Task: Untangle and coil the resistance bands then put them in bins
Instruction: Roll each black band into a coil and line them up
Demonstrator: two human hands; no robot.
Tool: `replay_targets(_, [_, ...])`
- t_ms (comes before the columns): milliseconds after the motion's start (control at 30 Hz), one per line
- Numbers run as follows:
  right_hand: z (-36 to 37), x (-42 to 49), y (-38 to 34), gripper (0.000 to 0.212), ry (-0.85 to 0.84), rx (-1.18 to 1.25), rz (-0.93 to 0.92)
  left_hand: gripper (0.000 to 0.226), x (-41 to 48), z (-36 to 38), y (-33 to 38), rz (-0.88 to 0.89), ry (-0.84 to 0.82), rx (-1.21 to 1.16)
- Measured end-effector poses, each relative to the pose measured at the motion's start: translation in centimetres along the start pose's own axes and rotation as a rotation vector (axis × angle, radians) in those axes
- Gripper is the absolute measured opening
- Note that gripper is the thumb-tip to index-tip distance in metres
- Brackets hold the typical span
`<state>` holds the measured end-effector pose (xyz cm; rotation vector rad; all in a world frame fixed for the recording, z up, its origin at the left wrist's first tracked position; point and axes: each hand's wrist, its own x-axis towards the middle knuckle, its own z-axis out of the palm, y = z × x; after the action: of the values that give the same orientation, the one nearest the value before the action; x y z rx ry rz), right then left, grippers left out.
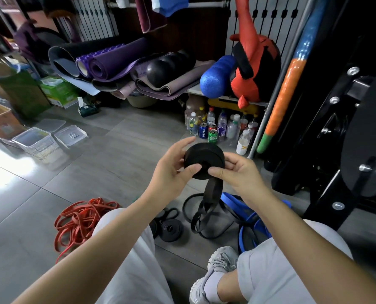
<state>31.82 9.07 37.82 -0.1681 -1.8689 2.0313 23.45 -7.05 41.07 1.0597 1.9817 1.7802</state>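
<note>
A black resistance band (pixel 204 157) is wound into a thick coil held in front of me. My left hand (pixel 171 170) grips its left side, thumb on the face. My right hand (pixel 237 172) pinches the right side, thumb near the coil's centre. The band's loose tail (pixel 209 200) hangs down to the floor. On the floor lie a tangle of red bands (pixel 79 220), a small coiled black band (pixel 171 230), loose black bands (pixel 206 229) and blue bands (pixel 248 218). Clear plastic bins (pixel 34 141) stand at the left.
A loose bin lid (pixel 70 134) lies beside the bins. Bottles and cans (pixel 217 128) crowd the floor under a shelf with rolled yoga mats (pixel 108 64) and foam rollers. A black gym machine (pixel 347 139) stands at the right. My legs and shoes (pixel 215 275) are below.
</note>
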Motion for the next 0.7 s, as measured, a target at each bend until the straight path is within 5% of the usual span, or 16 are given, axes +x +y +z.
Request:
replay_targets(100, [-0.3,0.2,-0.4,0.039,-0.01,-0.27,-0.01,0.051,0.0,-0.3,-0.4,-0.046,-0.078,0.287])
replay_targets(200, [-0.6,0.7,-0.9,0.032,-0.076,-0.728,-0.003,0.076,0.3,-1.2,-0.3,0.211,-0.202,0.873])
replay_targets(300, [-0.1,1.0,-1.4,0.029,-0.11,-0.821,-0.007,0.077,0.7,-1.0,0.6,0.37,-0.385,1.114])
replay_targets(467, [-0.9,1.3,-1.0,0.049,-0.112,-0.483,0.079,0.06,1.7,-1.5,1.3,0.301,-0.31,0.889])
replay_targets(700, [-2.2,0.8,4.7,0.025,-0.091,-0.414,0.275,0.062,4.2,-2.1,2.0,0.162,0.04,0.369])
